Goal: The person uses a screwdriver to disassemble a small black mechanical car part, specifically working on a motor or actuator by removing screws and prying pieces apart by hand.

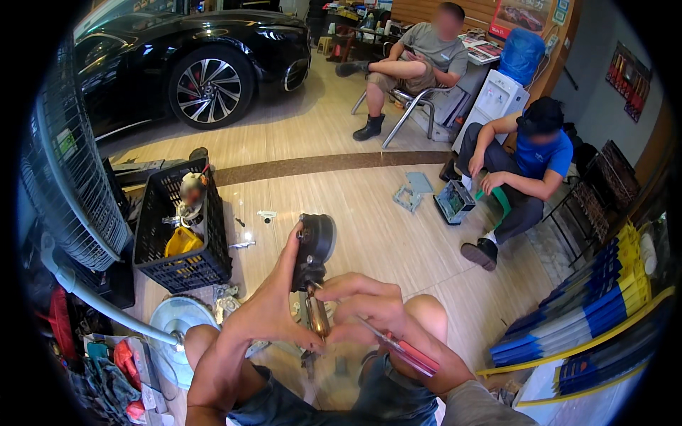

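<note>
In the middle of the head view, my left hand point(266, 309) grips a black rounded metal housing point(312, 245), its thumb and fingers along the left side. A copper-coloured cylindrical piece point(317, 316) with a bracket hangs below the housing. My right hand point(366, 309) has its fingers bent at this cylinder from the right, and also holds a red-handled screwdriver point(412, 355) against the palm, its shaft pointing up-left. The lower end of the held piece is blurred and partly hidden by my fingers.
A black crate point(153, 259) of parts, a standing fan point(78, 184) and scattered pieces point(266, 216) are left. A co-worker point(540, 163) sits on the floor by an opened metal box point(455, 202); another person point(437, 57) sits behind. A car point(142, 42) and racked blades point(554, 319) flank me.
</note>
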### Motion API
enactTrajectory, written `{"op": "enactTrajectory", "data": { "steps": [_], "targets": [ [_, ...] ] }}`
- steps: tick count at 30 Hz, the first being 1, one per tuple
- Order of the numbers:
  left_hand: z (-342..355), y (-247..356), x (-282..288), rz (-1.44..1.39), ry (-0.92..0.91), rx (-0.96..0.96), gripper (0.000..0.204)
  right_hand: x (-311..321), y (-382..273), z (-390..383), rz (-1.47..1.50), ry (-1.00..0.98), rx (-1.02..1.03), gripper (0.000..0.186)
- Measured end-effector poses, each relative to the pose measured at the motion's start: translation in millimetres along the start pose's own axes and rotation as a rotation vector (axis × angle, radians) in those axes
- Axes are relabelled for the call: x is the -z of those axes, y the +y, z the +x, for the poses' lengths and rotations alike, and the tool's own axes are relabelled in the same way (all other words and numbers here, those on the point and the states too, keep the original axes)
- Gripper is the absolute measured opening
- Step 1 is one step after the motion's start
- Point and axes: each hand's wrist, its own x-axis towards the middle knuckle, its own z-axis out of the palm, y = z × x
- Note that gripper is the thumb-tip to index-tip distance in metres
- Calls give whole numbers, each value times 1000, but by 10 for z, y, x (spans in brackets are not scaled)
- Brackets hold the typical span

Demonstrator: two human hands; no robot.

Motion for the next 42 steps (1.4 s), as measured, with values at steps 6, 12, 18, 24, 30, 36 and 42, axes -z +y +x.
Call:
{"op": "enactTrajectory", "data": {
  "steps": [6, 12, 18, 24, 30, 36, 42],
  "targets": [
    [-5, 64, -8, 100, -4, -12, 158, 18, -21, -10, 37, -9, -16, 30],
    [36, 63, -70, 108, 28, -47, 153, 71, -19, -8, 34, -13, -13, 29],
    [63, 22, -171, 101, 104, -86, 146, 116, -20, -19, 22, 3, -3, 28],
    [101, -71, -264, -167, 214, -83, 138, 192, -19, 64, -76, -10, -20, 30],
    [155, 84, -320, -319, 171, 52, 134, 188, 6, 0, -125, 52, -38, 39],
    [120, -24, -375, -246, 179, -10, 134, 149, 14, -31, -18, 89, -78, 58],
    [166, -80, -529, -713, 154, 125, 134, 158, 38, -135, 104, 305, -161, 71]
  ]
}}
